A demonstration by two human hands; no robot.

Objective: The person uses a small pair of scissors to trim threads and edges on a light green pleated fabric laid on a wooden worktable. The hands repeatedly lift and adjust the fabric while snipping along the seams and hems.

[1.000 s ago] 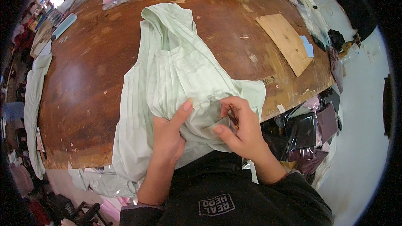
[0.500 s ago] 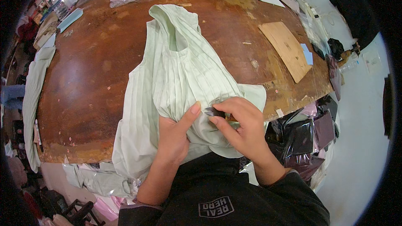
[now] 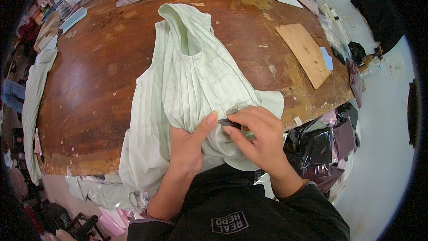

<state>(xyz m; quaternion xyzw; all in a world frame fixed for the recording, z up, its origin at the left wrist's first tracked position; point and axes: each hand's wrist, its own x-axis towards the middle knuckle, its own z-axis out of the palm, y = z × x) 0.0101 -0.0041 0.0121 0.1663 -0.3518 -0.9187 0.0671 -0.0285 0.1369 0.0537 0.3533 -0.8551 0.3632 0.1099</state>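
Pale green, the pleated garment [image 3: 189, 78] lies under both hands and stretches away beyond them, neck opening farthest off. The left hand [image 3: 189, 146] pinches its cloth, thumb on top, fingers hidden. Just beside it, the right hand [image 3: 262, 136] grips a small dark tool [image 3: 231, 124] between thumb and fingers, tip toward the left thumb. Well beyond the right hand, a board [image 3: 305, 56] rests on the table [image 3: 98, 89].
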